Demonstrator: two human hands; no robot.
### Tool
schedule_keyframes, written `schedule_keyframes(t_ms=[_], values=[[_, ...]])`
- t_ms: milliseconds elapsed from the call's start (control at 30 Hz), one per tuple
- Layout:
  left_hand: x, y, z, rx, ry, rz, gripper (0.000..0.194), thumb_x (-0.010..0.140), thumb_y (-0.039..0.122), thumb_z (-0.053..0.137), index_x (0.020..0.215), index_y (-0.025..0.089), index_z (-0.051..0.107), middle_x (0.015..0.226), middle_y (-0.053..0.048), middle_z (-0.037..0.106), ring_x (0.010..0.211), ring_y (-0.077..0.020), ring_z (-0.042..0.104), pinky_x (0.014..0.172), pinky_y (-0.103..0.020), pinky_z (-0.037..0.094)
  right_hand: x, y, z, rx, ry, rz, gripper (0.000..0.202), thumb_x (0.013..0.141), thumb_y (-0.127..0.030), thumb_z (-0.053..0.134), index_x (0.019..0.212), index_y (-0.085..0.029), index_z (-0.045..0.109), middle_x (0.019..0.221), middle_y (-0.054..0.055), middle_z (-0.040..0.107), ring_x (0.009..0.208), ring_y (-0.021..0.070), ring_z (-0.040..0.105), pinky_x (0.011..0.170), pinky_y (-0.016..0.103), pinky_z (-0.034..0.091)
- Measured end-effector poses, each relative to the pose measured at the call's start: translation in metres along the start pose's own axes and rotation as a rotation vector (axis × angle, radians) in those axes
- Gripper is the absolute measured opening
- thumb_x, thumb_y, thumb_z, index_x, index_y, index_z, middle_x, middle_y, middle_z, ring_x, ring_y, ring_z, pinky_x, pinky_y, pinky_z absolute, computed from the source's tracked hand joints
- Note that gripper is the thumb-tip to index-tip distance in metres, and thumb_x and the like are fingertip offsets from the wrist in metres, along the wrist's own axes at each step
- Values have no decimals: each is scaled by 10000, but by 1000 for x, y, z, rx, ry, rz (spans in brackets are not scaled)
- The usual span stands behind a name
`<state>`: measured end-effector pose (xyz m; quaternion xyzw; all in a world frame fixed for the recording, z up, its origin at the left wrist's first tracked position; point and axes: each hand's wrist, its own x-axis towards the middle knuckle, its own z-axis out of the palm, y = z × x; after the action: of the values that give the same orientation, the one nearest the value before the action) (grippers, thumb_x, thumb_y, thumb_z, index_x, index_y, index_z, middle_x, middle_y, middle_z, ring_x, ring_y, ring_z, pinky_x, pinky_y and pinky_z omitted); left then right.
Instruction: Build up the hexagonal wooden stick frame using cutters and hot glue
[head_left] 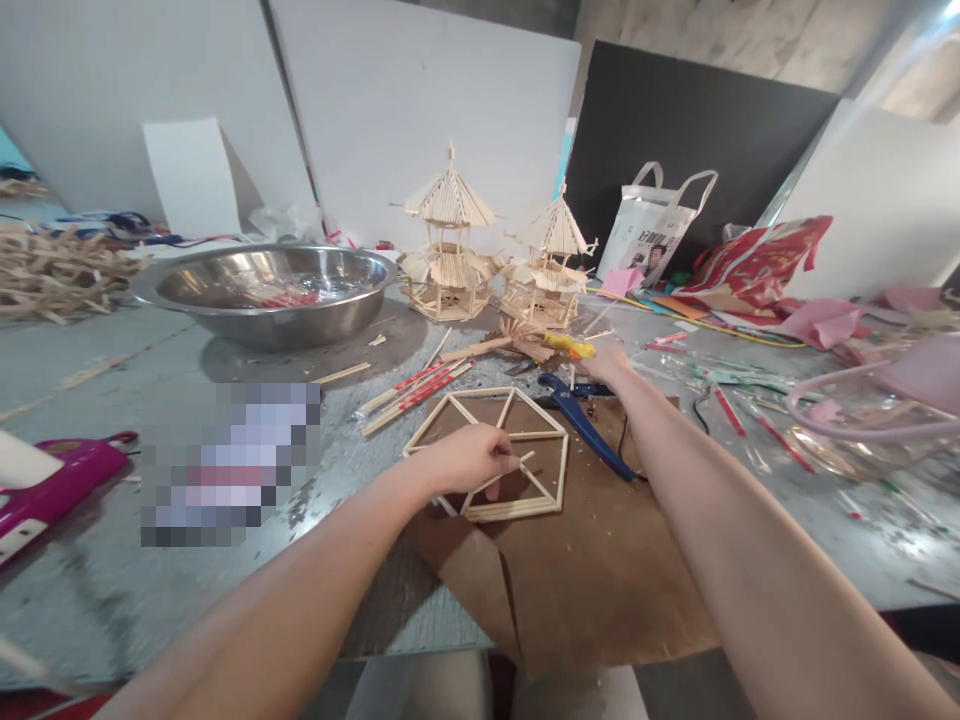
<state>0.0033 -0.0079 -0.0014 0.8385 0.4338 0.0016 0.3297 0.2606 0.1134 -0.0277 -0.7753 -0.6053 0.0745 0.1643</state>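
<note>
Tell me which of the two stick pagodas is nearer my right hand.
The shorter pagoda, on the right; the taller pagoda, beside the steel bowl, stands farther from your right hand.

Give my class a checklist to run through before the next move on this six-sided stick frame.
1. Stick frame over the brown sheet: ok, at least for the most part.
2. Joints at the frame's middle: cannot tell; the left hand covers them.
3. Stick at the left fingers held, not fixed to the frame: cannot tell.
4. Right hand gripping the yellow handle: cannot tell; it is there, but its grip is unclear.
5. Blue tool not lying across the frame: ok, it is beside it, on the right.
6. Red-marked sticks nearby: ok, just beyond the frame.
</note>
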Motion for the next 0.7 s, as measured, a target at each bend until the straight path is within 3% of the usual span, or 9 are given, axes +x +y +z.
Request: schedule_keyframes(t_ms=[100, 333, 500, 700], values=[[-1, 1, 0, -34, 2, -19, 301, 735, 382, 392, 729, 157, 592, 566, -10, 638, 474, -106, 472, 459, -203, 300, -4, 1, -4, 12, 69, 61, 284, 660, -291, 495, 874, -153, 622, 817, 107, 642, 788, 256, 590, 619, 312, 438], [-1, 1, 0, -65, -8, -25, 298, 732, 383, 396, 704, 152, 582, 557, -6, 625, 458, -93, 444, 454, -199, 290, -19, 9, -19, 47, 282, 132, 360, 703, -248, 430, 1037, -147, 520, 985, 109, 598, 918, 233, 547, 719, 304, 414], [1, -2, 0, -69, -19, -17, 301, 733, 401, 390, 734, 154, 564, 570, -11, 631, 482, -99, 469, 471, -198, 306, -24, 19, -31, 17, 313, 159, 419, 662, -265, 506, 1057, -135, 459, 970, 117, 591, 883, 233, 556, 676, 296, 419], [2, -5, 1, -93, -9, -18, 309, 725, 422, 399, 734, 156, 555, 553, -9, 624, 464, -96, 453, 470, -198, 305, -35, 16, -36, -165, 325, 149, 362, 717, -227, 444, 1073, -170, 412, 920, 116, 603, 854, 254, 565, 681, 338, 396]])
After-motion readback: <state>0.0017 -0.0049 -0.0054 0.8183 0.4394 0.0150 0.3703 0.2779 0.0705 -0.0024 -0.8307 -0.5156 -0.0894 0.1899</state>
